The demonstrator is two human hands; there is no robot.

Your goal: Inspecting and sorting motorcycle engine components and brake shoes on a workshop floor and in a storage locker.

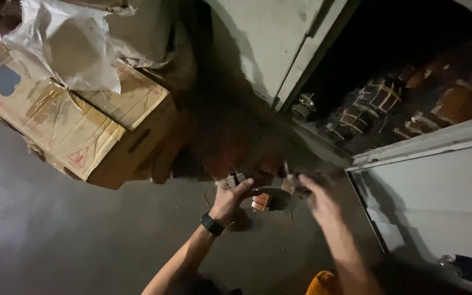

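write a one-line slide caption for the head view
Head view: left hand and right hand over small copper-wound parts on a grey floor, beside a cardboard box.

Left hand [230,198] fingers curled; right hand [318,199] blurred, reaching forward.

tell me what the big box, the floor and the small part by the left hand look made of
Box: corrugated cardboard, matte tan, with shiny tape strips and folded flaps. Floor: probably smooth concrete, grey with a dull sheen where light hits. Small part near the left hand: looks like copper-coloured winding on a core, going by its orange-brown bands, though blur leaves that open.
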